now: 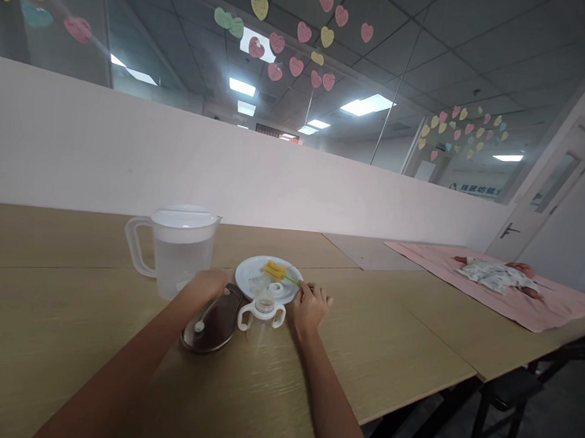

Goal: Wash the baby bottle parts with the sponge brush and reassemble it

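My right hand (312, 306) is closed on the thin green handle of a bottle brush with a yellow sponge head (275, 270). The brush head lies over a white plate (242, 275), which also holds a white ring-shaped cap (275, 289) and a clear piece. In front of the plate stands a clear baby bottle (265, 305) with two white side handles, its top uncovered. My left hand (208, 285) reaches over a brown kidney-shaped dish (217, 330), fingers curled at its far end. A thin stick with a round pale end (199, 326) lies in the dish; whether my fingers grip it is hidden.
A lidded clear pitcher (182, 255) of water stands just behind my left hand. Far right, a baby doll (493, 276) lies on a pink cloth (429, 265). A low white wall (275, 184) with glass above backs the table. A dark stool (511, 391) stands below right.
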`<state>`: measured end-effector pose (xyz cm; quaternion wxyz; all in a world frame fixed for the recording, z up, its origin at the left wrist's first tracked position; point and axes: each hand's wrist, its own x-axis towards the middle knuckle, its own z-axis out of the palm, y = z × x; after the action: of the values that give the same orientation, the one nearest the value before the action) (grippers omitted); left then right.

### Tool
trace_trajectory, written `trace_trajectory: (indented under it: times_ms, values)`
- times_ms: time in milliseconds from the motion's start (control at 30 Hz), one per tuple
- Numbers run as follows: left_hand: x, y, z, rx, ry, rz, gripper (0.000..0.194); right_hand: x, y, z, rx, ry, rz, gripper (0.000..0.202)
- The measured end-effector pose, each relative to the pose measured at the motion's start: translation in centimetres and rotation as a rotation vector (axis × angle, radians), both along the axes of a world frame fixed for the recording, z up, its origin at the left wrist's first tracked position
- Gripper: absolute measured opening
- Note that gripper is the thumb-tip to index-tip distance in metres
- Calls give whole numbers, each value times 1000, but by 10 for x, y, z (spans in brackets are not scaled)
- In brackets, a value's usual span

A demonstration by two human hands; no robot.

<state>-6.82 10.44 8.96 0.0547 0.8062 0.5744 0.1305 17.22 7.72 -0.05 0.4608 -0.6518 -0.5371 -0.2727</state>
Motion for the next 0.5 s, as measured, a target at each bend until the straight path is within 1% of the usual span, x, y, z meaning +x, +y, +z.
trace_trajectory:
  times_ms: [133, 233, 300, 400, 500]
  values:
    - [10, -6, 11, 31, 96, -39, 17, -1, -1, 1, 47, 10, 58, 27]
    - [23, -10, 15, 98, 109, -125, 29, -1, -1, 2, 77, 24, 92, 26]
    - [31, -11, 11, 133, 97, -203, 36, -1, -2, 2, 90, 38, 103, 25]
    - [37, -9, -1, 148, 77, -306, 37, -1, -3, 2, 92, 58, 126, 24]
    - [38, -5, -14, 147, 72, -348, 39, -2, -3, 3, 90, 81, 148, 24]
